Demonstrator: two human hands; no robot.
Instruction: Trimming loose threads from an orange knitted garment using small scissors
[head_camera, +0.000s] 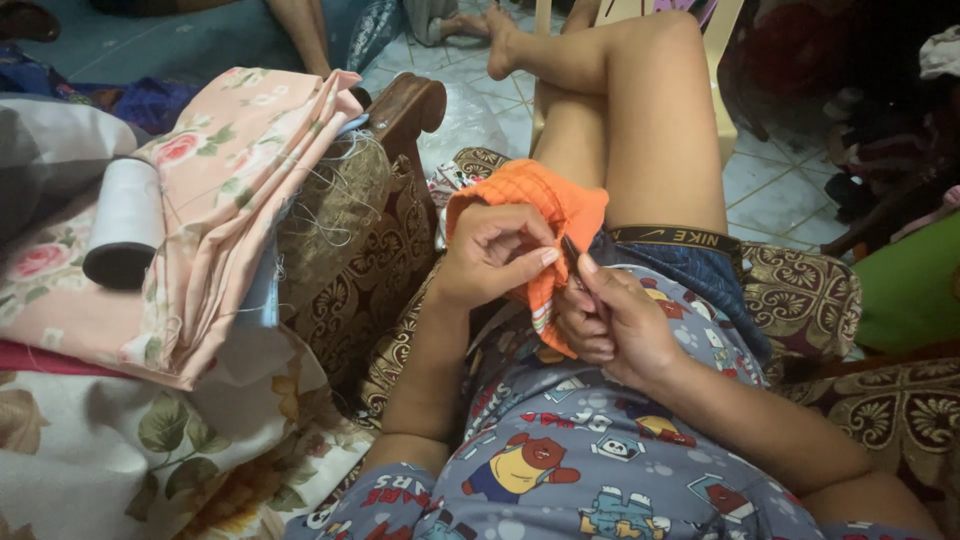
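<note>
Both hands grasp an orange cloth (545, 205) over the lap: the left hand (495, 255) pinches its edge, the right hand (615, 320) grips it just beside, holding a small dark tool, too small to identify. Left of the hands lies folded pink floral fabric (235, 190) beside a white thread spool (125, 220).

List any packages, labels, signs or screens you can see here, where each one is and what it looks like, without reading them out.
No packages, signs or screens in view.
Black elastic waistband with pale printed lettering: a narrow strip across the hip, just beyond the hands.
Grey cartoon-print shirt with small lettered patches in red, blue and yellow: lower middle of the picture.
Left hand and right hand hold an orange ribbed cloth, which shows no label.
</note>
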